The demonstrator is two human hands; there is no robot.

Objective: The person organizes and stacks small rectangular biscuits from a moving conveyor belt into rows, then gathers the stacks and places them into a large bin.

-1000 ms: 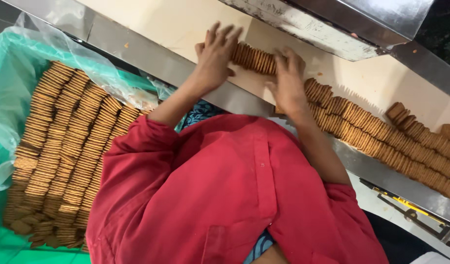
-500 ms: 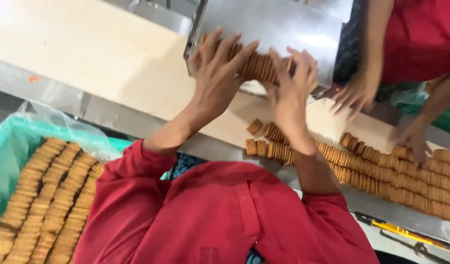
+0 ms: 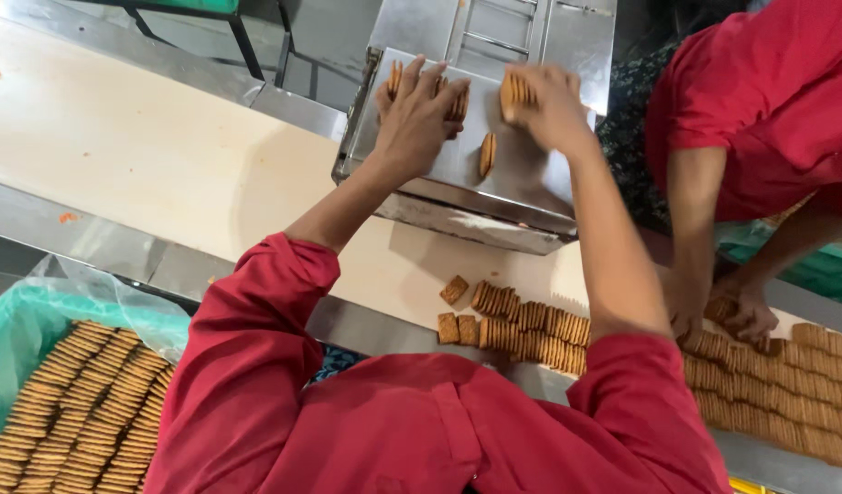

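Both my arms, in red sleeves, reach up over the belt to a slanted steel chute (image 3: 522, 178). My left hand (image 3: 419, 114) presses a short stack of brown square biscuits (image 3: 392, 80) against the chute's face. My right hand (image 3: 547, 102) grips another small stack of biscuits (image 3: 515, 90). A single biscuit (image 3: 486, 154) stands on edge on the steel between my hands. Below, rows of biscuits (image 3: 531, 329) lie on the cream conveyor belt (image 3: 165, 155).
A green crate lined with clear plastic (image 3: 37, 320) at the lower left holds several packed rows of biscuits (image 3: 82, 412). At the right another person in red has both hands (image 3: 732, 316) on the belt's biscuit rows (image 3: 787, 393). A steel rail (image 3: 101, 247) edges the belt.
My hands have lifted from the belt up onto the steel chute, carrying biscuits, and the stack between them has split into two smaller ones. The view has tilted up, showing the other person.
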